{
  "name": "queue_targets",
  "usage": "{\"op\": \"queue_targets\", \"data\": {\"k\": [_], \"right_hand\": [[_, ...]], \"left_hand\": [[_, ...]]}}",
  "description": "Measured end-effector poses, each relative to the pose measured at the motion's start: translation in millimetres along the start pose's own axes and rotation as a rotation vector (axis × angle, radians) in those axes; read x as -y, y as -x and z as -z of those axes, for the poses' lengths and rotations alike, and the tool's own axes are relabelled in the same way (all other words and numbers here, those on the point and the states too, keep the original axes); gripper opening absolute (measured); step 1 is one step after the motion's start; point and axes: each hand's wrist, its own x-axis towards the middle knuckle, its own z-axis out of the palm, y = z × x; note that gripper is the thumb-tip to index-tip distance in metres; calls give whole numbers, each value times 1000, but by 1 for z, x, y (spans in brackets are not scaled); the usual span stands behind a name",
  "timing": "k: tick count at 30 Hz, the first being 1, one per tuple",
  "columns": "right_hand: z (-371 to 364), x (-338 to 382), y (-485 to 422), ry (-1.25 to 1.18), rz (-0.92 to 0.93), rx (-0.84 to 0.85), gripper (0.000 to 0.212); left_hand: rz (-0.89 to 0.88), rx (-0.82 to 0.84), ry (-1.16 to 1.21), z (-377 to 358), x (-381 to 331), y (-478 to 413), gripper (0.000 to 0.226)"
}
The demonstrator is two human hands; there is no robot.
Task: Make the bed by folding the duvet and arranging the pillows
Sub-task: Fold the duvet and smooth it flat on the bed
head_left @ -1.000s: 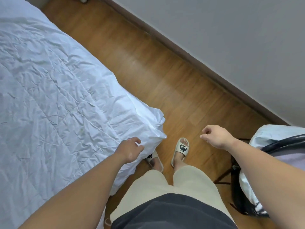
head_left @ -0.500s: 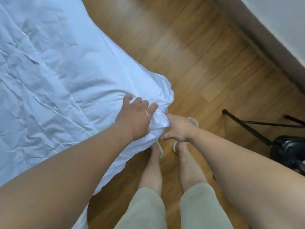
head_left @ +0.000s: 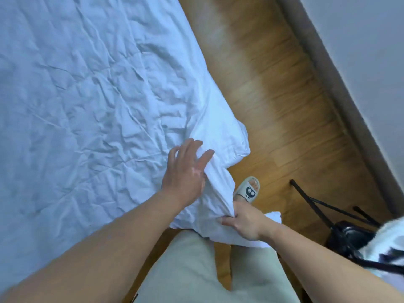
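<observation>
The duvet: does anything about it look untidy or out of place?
Yes. The duvet is creased all over, and its near corner hangs off the bed, bunched in the right hand while the left hand presses it.

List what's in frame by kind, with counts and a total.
Hands: 2, left hand spread on the duvet, right hand in a grip on its corner
Duvets: 1, white
Slippers: 1
Black stands: 1, partly cut off
Total: 5
</observation>
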Motion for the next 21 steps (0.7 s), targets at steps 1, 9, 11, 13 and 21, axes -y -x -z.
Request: {"op": "queue_targets", "data": {"k": [1,9,11,13,21], "right_hand": [[4,20,14,-36,-12,-33,28],[64,171,42,-788,-299,-240,33],[72,173,11,-747,-382,-249,55],[81,176,-21,-756,-387,-233,68],[117,258,27,-974,-444,6,46]], "left_hand": [[114,-17,66,8,-3,17,56],[459,206,799,76,-29,134,106],[599,128,883,90,-43,135,132],[778,2,938,98,-57,126,129],[952,-471,873,132,-71,102,28]]}}
